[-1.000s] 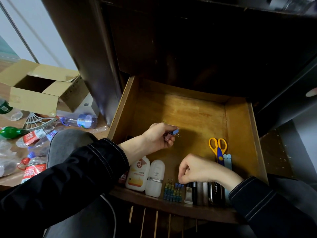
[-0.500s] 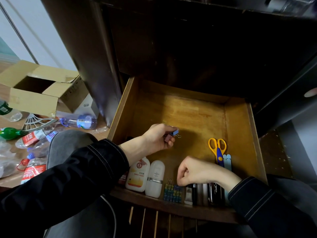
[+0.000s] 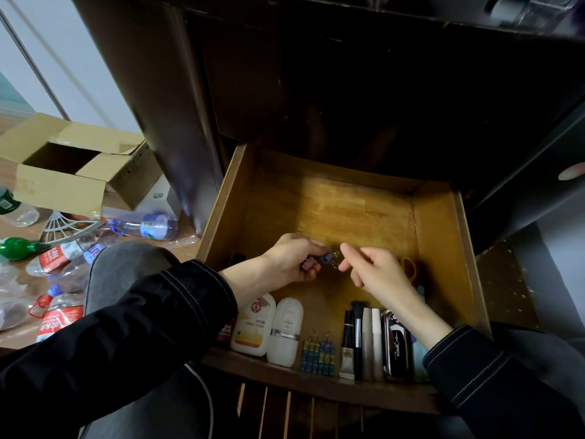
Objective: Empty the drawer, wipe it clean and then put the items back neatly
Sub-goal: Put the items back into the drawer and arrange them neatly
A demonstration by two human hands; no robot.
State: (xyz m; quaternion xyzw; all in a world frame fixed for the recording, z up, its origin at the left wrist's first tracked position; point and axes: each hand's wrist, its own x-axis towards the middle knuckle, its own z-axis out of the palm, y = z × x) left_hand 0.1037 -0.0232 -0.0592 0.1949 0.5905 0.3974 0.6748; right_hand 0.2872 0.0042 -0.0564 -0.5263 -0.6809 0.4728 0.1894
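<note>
Brought right hand up from the row at the drawer front to left hand, curled round loose clips mid-drawer. Reaching for one with thumb and forefinger; cannot tell whether pinching yet. Probably fetching the next for the row.

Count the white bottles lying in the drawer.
2. The labelled white bottle lies at the front left of the drawer; the plain white bottle lies beside it, on its right. The left sleeve may hide more.

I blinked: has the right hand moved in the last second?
Yes. The right hand went from the binder clips at the front of the drawer deeper in, up to the left hand.
</note>
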